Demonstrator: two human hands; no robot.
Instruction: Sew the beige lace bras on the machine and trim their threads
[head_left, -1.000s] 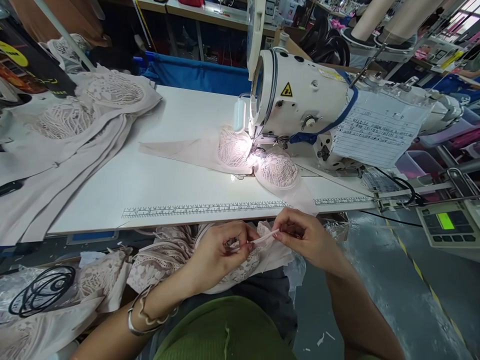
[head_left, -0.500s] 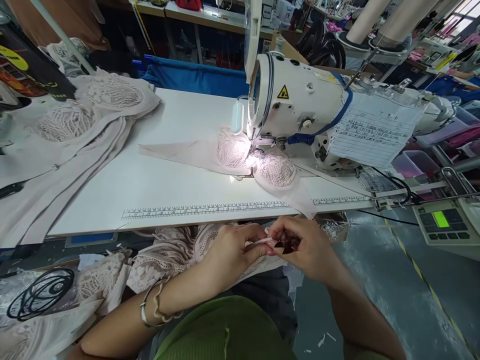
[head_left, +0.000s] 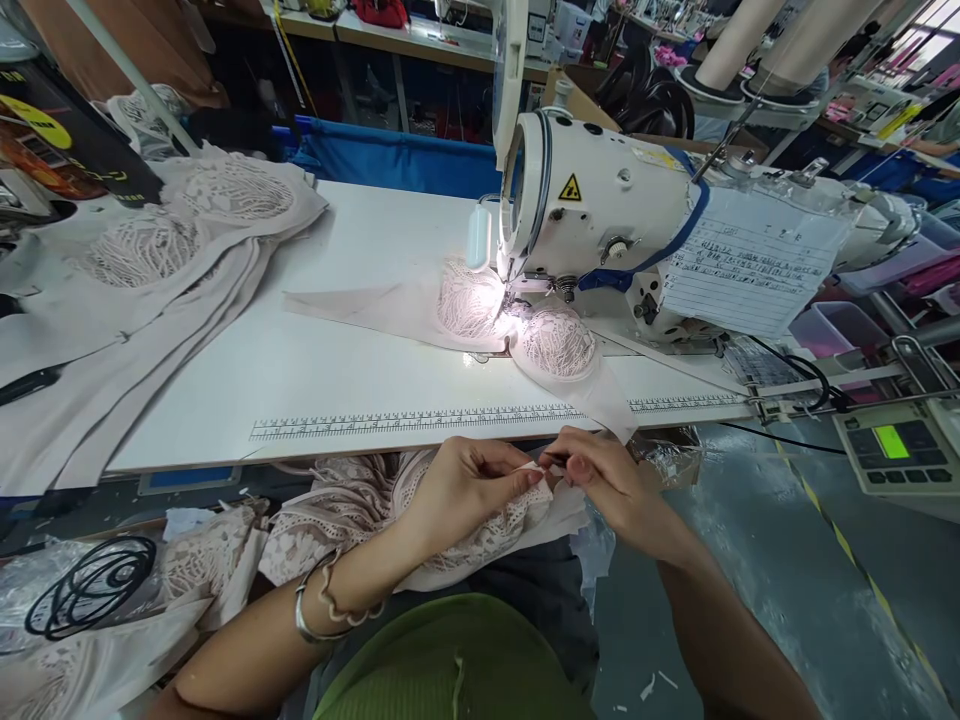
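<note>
Here, left hand and right hand pinching white strip (between fingertips), grip closed.

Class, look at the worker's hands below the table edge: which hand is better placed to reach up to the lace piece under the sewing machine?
Probably the right hand. It sits almost directly below the lace piece at the sewing machine, while the left hand lies farther left. Both hands pinch a small white strip.

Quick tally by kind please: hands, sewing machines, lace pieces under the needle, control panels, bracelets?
Hands: 2, left hand and right hand, both pinching a small white strip
Sewing machine: 1
Lace piece under the needle: 1
Control panel: 1
Bracelets: 2
Total: 7
</note>
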